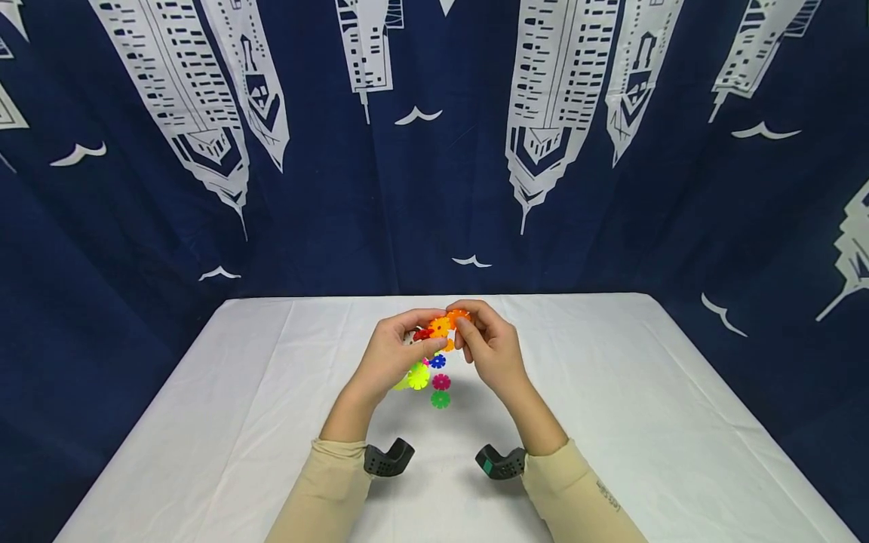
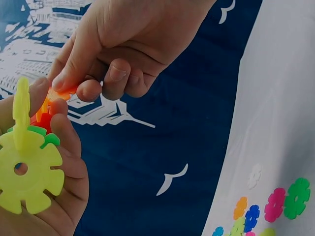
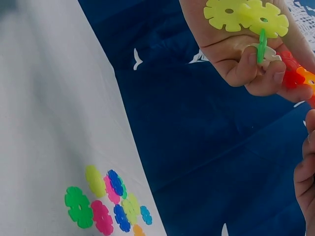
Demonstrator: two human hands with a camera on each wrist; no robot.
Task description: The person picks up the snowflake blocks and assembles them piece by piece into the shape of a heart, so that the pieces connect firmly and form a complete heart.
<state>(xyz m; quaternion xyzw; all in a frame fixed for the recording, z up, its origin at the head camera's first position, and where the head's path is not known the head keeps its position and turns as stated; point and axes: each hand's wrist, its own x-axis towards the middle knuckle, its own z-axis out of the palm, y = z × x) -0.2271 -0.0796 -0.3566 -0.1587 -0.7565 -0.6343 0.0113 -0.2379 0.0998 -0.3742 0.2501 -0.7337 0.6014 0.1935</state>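
Between both hands is a chain of flower-shaped interlocking plastic discs, with yellow discs, a green disc, a white one, red discs and orange ones. My left hand grips the chain, thumb and fingers near the amber disc; its yellow end sticks out by the palm in the left wrist view. My right hand pinches an orange disc at the other end, between thumb and forefinger. That disc meets the amber one, and fingers partly cover the joint. Both hands are raised above the table.
Loose discs lie on the white-covered table below the hands, among them a green disc, a pink disc and a blue disc. A dark blue curtain with white building prints hangs behind the table's far edge.
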